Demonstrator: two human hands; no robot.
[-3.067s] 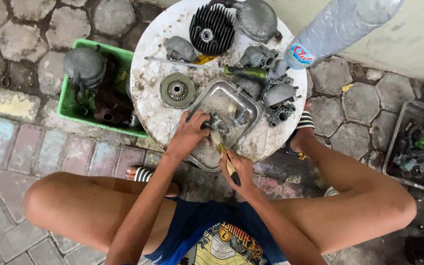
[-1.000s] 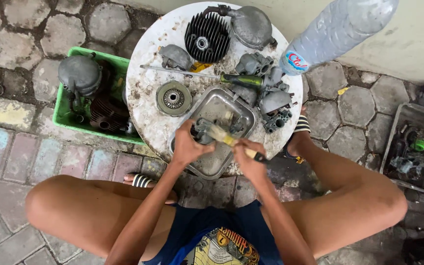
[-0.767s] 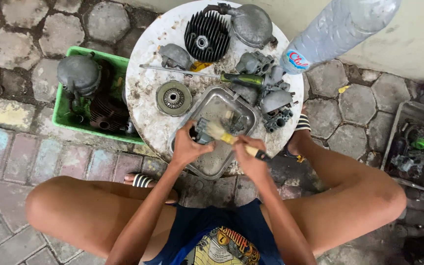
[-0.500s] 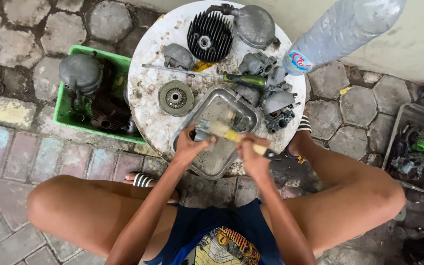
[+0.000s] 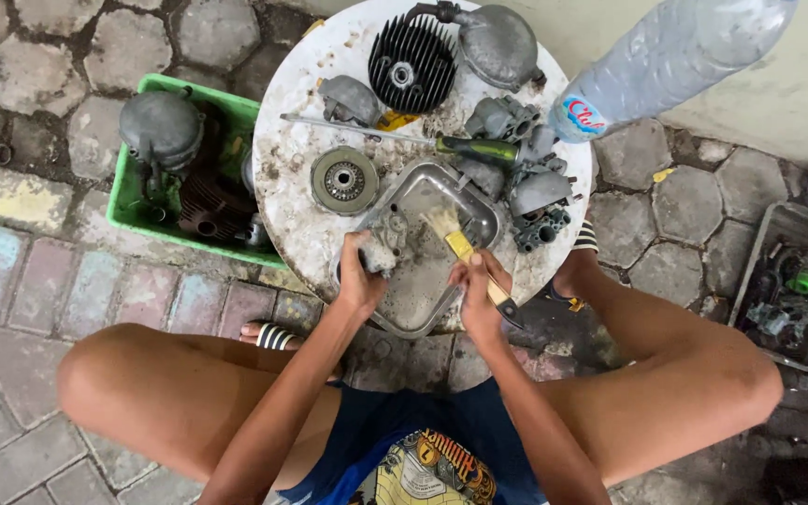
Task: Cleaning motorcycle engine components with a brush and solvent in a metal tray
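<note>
The person sits low with bare knees spread on either side of a round white counter point(image 5: 301, 215), stained and gritty, working over a metal tray point(image 5: 423, 299) that sits at its near edge. The left hand point(image 5: 359, 281) is closed around a small grey engine part point(image 5: 383, 245), holding it just above the tray's floor. The right hand point(image 5: 479, 295) grips the handle of a paintbrush point(image 5: 460, 245); its pale bristles point into the tray, just beside the part, though I cannot tell if they touch it. The dark end of the handle sticks out past the hand toward the person's knee.

Farther back on the counter lies a black finned cylinder head point(image 5: 411, 64), and right of it a rounded grey cover point(image 5: 499, 42). A toothed round disc point(image 5: 344, 180) lies flat near the tray's far left corner. A screwdriver point(image 5: 423, 142) with a green handle stretches across the middle, and a cluster of grey metal castings point(image 5: 527, 182) crowds the right side. A large clear plastic bottle point(image 5: 675, 56) leans in from the upper right, its lower end over the counter's rim.

On the paving left of the counter stands a green crate point(image 5: 137, 201) with more dark engine pieces in it. Well off to the right, a grey tray of small parts point(image 5: 787, 281) rests on the ground. A striped sandal point(image 5: 271, 335) shows beneath the left forearm.
</note>
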